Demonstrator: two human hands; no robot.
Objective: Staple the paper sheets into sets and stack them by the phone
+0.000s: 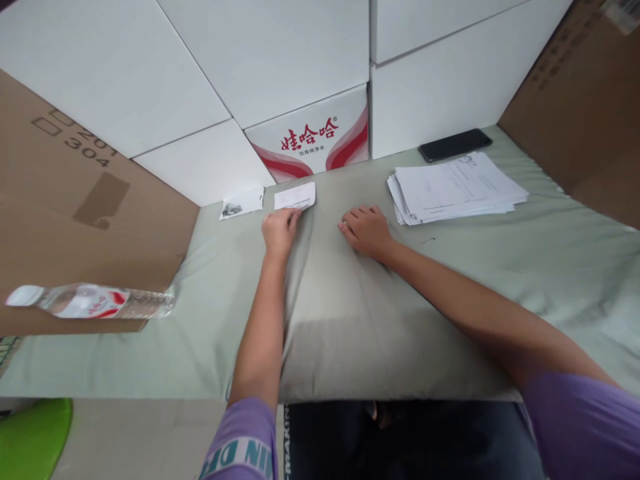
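My left hand [279, 235] pinches the near edge of a small white paper slip [294, 195] with printed lines. The slip's right corner curls up off the green cloth. Just left of it lies another small paper [243, 203] with a dark picture at its lower left. My right hand [366, 230] rests palm down on the cloth, fingers lightly bent and nothing visible in them. Beyond that hand, to the right, is a loose stack of white printed sheets [457, 187].
A black phone [455, 145] lies behind the stack. White boxes [305, 60] and a red-and-white carton [315, 137] wall off the back. Brown cardboard boxes [95, 207] stand at both sides. A clear water bottle [100, 301] is at the left; the green cloth [350, 320] covers the table.
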